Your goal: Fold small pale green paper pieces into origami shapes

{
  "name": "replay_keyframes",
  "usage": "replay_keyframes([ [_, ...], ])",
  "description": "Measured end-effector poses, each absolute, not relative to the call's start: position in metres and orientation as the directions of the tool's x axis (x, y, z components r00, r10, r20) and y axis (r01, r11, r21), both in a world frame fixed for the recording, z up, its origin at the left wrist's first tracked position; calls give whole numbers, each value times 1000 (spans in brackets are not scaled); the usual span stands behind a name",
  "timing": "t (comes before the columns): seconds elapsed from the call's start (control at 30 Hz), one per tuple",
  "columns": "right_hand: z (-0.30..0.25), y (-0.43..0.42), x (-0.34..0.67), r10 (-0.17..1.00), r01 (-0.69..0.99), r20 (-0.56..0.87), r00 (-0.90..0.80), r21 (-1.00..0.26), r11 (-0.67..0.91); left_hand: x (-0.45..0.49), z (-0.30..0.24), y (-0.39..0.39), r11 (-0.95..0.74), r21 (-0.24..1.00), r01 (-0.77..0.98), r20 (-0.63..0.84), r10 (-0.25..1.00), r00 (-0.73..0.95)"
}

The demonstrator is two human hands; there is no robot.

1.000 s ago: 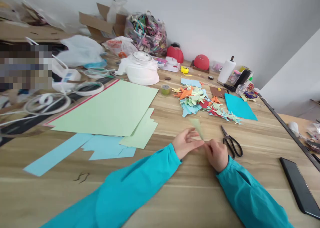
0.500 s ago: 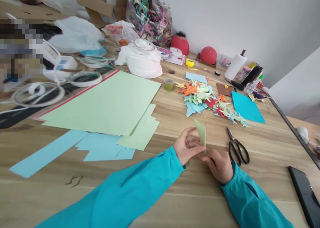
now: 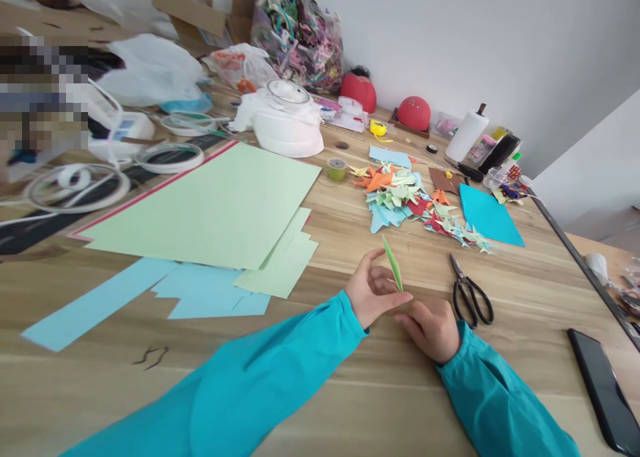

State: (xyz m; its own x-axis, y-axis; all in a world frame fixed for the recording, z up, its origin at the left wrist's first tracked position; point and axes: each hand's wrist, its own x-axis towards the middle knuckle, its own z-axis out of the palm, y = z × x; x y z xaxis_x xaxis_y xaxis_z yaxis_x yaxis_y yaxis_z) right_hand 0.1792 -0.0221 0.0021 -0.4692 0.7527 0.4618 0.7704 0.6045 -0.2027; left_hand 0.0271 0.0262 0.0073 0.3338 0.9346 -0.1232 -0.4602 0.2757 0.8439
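Note:
A small folded piece of light green paper (image 3: pixel 393 262) stands up between my hands, seen nearly edge-on. My left hand (image 3: pixel 373 290) pinches it, thumb along the bottom and fingers behind. Close by on the right, my right hand (image 3: pixel 434 330) is closed at the paper's lower end; its fingertips are partly hidden by the left thumb. Black-handled scissors (image 3: pixel 469 291) lie just beyond my right hand, their blades pointing away. Farther back is a heap of folded paper shapes (image 3: pixel 395 193) in orange, green, blue and red.
Large green sheets (image 3: pixel 210 207) lie to the left, with blue paper strips (image 3: pixel 100 303) in front. A phone (image 3: pixel 603 383) lies at the right. Behind stand a spool (image 3: pixel 337 169), a white wrapped bundle (image 3: pixel 287 127) and a turquoise sheet (image 3: pixel 490 213).
The green paper has turned from showing its face to nearly edge-on, its top leaning left. Both hands stay close together around it; the view has shifted slightly.

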Motion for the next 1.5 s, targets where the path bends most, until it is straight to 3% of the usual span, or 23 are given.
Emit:
replay_keyframes([
  [0.2,3,-22,181,777,771,463,-426,-263,579,28,7,28,292,838,-461,-129,927,352],
  [0.37,4,-21,183,868,739,427,-253,-495,458,26,7,26,302,842,-447,-118,912,394],
  [0.47,4,-19,183,897,701,373,-236,-574,423,25,7,26,326,851,-412,-124,887,445],
  [1.5,6,-18,183,889,616,328,-320,-640,458,25,5,23,314,875,-368,-106,867,487],
])
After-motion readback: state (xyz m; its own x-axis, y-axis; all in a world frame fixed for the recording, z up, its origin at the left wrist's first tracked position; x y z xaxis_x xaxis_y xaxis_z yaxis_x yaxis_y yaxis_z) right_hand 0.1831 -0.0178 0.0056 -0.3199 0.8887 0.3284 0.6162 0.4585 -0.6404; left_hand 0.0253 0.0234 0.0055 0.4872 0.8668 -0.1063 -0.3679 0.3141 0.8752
